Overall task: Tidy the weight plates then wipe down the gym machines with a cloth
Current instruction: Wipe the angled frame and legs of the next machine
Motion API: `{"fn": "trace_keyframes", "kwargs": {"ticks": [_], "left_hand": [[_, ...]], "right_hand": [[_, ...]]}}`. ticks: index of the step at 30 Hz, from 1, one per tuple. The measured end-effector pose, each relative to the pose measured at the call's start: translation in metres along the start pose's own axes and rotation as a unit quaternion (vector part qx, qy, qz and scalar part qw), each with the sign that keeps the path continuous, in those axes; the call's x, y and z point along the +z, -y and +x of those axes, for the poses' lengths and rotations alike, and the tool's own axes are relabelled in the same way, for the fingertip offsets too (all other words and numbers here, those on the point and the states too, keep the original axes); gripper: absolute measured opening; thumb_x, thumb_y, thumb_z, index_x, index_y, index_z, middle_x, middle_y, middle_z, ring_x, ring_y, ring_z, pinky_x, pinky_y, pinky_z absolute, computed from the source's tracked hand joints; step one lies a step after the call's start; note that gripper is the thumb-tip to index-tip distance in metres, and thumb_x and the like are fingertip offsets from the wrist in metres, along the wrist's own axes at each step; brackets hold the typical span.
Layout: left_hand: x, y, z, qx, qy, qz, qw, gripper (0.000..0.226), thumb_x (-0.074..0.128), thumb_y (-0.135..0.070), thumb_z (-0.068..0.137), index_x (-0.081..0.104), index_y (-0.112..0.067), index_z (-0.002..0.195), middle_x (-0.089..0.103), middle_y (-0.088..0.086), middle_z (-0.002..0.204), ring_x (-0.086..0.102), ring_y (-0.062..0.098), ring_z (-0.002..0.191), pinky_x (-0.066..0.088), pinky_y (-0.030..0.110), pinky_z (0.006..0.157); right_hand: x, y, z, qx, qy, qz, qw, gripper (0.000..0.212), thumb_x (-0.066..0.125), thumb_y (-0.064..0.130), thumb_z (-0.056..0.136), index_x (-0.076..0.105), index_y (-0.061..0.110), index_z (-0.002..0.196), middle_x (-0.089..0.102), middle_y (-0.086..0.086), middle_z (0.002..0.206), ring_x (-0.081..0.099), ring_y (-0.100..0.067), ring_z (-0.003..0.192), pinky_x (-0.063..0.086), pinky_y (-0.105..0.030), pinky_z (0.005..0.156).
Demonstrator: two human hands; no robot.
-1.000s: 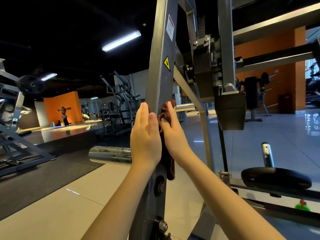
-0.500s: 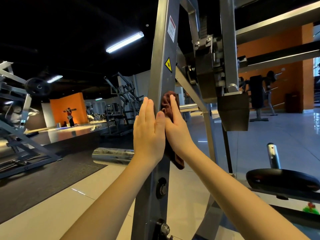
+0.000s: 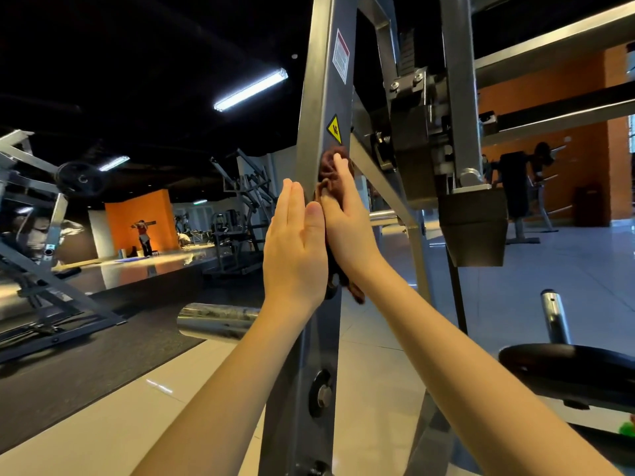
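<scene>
Because the brown cloth is soft, light and prone to bunching, the right hand pins it with straight fingers against the machine's steel upright, broad palm pressure likely suiting it best. The left hand lies flat opposite, its grip holding nothing.

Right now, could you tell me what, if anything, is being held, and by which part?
Nothing is gripped. The right hand presses the brown cloth, at its middle, flat against the grey upright; the left hand lies flat on it.
</scene>
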State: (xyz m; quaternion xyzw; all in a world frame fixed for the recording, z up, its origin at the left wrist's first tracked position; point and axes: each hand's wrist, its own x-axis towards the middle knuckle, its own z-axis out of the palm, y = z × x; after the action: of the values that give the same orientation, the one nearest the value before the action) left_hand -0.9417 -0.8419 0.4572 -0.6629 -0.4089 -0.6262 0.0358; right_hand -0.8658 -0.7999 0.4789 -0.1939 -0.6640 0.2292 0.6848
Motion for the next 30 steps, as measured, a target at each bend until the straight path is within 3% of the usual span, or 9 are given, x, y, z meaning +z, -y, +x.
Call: {"fn": "trace_keyframes", "kwargs": {"ticks": [4, 8, 12, 15, 18, 21, 23, 30], "left_hand": [[0.000, 0.000, -0.002, 0.000, 0.000, 0.023, 1.000, 0.068, 0.015, -0.054, 0.093, 0.015, -0.023, 0.153, 0.013, -0.010, 0.161, 0.010, 0.000, 0.145, 0.012, 0.032, 0.121], [0.000, -0.003, -0.003, -0.001, -0.002, 0.049, 0.999, 0.067, 0.016, -0.052, 0.094, 0.016, -0.020, 0.153, 0.012, -0.007, 0.161, 0.010, 0.004, 0.146, 0.011, 0.036, 0.121], [-0.001, -0.005, -0.003, -0.002, 0.001, 0.073, 0.997, 0.068, 0.015, -0.050, 0.094, 0.015, -0.019, 0.154, 0.011, -0.005, 0.161, 0.009, 0.006, 0.147, 0.010, 0.037, 0.121], [-0.002, -0.005, -0.011, 0.002, 0.015, 0.102, 0.995, 0.066, 0.014, -0.049, 0.095, 0.010, -0.020, 0.154, 0.006, -0.006, 0.162, 0.004, 0.004, 0.147, 0.006, 0.034, 0.122], [-0.004, 0.001, -0.034, 0.009, 0.028, 0.130, 0.991, 0.065, 0.015, -0.049, 0.096, 0.005, -0.021, 0.154, 0.002, -0.009, 0.162, -0.003, 0.001, 0.146, 0.002, 0.031, 0.121], [-0.006, 0.007, -0.050, 0.026, 0.024, 0.146, 0.989, 0.070, 0.009, -0.054, 0.093, 0.007, -0.021, 0.154, 0.002, -0.011, 0.160, -0.006, -0.003, 0.144, -0.001, 0.025, 0.120], [-0.006, 0.007, -0.053, 0.026, 0.016, 0.145, 0.989, 0.071, 0.007, -0.055, 0.091, 0.007, -0.021, 0.153, 0.001, -0.015, 0.158, -0.006, -0.005, 0.143, -0.002, 0.023, 0.119], [-0.009, 0.011, -0.082, 0.037, 0.021, 0.164, 0.986, 0.064, 0.012, -0.047, 0.095, 0.010, -0.021, 0.153, 0.002, -0.014, 0.158, -0.005, -0.001, 0.146, 0.005, 0.033, 0.122]], "right_hand": [[-0.012, -0.003, 0.013, 0.021, 0.001, 0.007, 1.000, 0.054, 0.036, 0.007, 0.104, 0.021, 0.019, 0.154, 0.018, -0.001, 0.162, 0.021, -0.015, 0.147, 0.020, -0.027, 0.118], [-0.005, -0.001, -0.010, 0.051, -0.016, 0.029, 0.998, 0.055, 0.039, 0.009, 0.103, 0.024, 0.025, 0.154, 0.025, -0.001, 0.160, 0.029, -0.017, 0.144, 0.028, -0.036, 0.118], [-0.006, -0.004, -0.056, 0.065, 0.030, 0.050, 0.996, 0.059, 0.042, 0.006, 0.102, 0.023, 0.039, 0.148, 0.021, 0.004, 0.161, 0.025, -0.012, 0.146, 0.027, -0.027, 0.117], [-0.010, -0.006, -0.051, 0.091, 0.028, 0.048, 0.994, 0.058, 0.039, 0.009, 0.104, 0.020, 0.034, 0.152, 0.019, 0.003, 0.162, 0.025, -0.014, 0.146, 0.027, -0.020, 0.111], [-0.004, -0.005, -0.056, 0.110, 0.016, 0.053, 0.992, 0.058, 0.043, 0.017, 0.104, 0.019, 0.037, 0.153, 0.022, 0.004, 0.161, 0.029, -0.014, 0.143, 0.029, -0.028, 0.114], [-0.002, -0.005, -0.082, 0.118, 0.021, 0.054, 0.991, 0.057, 0.047, 0.021, 0.103, 0.022, 0.038, 0.152, 0.028, 0.006, 0.158, 0.033, -0.009, 0.138, 0.034, -0.023, 0.108], [-0.005, -0.005, -0.090, 0.121, 0.032, 0.055, 0.991, 0.056, 0.045, 0.019, 0.103, 0.024, 0.036, 0.152, 0.031, 0.007, 0.157, 0.034, -0.011, 0.140, 0.035, -0.026, 0.111], [-0.003, -0.008, -0.099, 0.106, 0.006, 0.035, 0.994, 0.055, 0.050, 0.012, 0.101, 0.034, 0.035, 0.148, 0.040, 0.007, 0.152, 0.038, -0.009, 0.138, 0.037, -0.030, 0.113]]}}
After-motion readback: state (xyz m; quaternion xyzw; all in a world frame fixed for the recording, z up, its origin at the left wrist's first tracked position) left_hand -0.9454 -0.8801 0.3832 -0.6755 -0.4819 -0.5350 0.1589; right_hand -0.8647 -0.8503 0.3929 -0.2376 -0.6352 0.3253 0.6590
